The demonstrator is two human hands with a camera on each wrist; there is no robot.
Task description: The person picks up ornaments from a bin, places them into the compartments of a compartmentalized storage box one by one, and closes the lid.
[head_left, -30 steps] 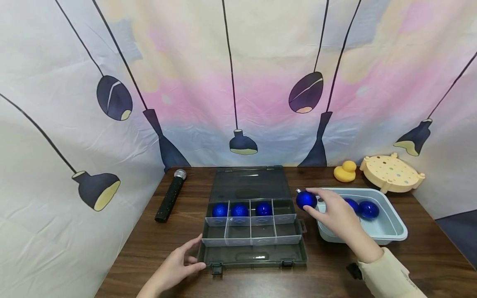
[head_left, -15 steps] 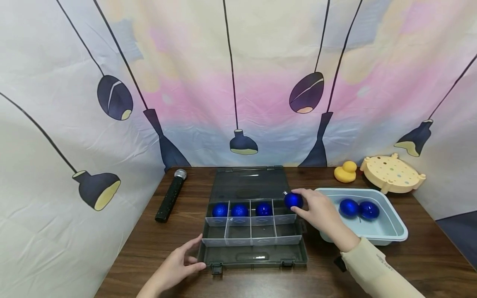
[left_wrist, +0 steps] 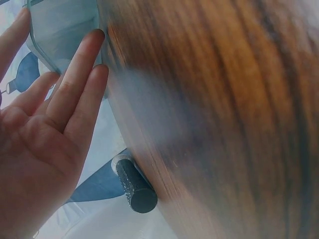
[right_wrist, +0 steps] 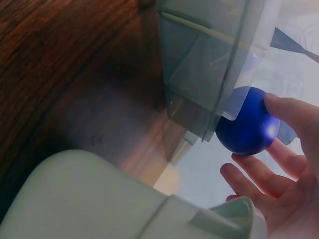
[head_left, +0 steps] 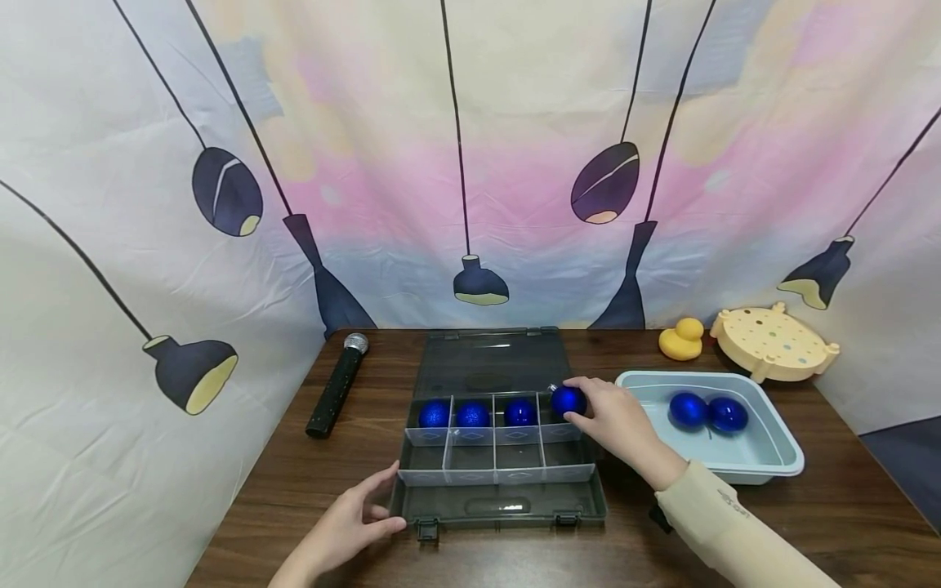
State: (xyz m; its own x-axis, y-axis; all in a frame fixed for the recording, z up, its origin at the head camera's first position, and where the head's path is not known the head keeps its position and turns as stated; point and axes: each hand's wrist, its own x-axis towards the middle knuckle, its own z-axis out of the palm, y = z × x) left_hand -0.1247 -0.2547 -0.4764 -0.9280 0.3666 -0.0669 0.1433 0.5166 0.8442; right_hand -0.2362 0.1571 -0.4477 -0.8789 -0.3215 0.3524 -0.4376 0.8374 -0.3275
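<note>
In the head view my right hand pinches a blue Christmas ball between thumb and fingers, at the back right compartment of a clear grey divided box. The right wrist view shows this Christmas ball overlapping the box's edge, its lower part behind the wall. Three more blue balls sit in the other back-row compartments. The box's lid lies back, away from me. My left hand rests at the box's front left side, its fingers nearly straight against it.
A pale blue basin with two blue balls stands right of the box. Behind it are a yellow rubber duck and a cream spotted round stand. A black microphone lies at the left.
My right hand has carried the Christmas ball leftward from beside the basin, then down to the back right compartment. My left hand and the box have stayed put.
</note>
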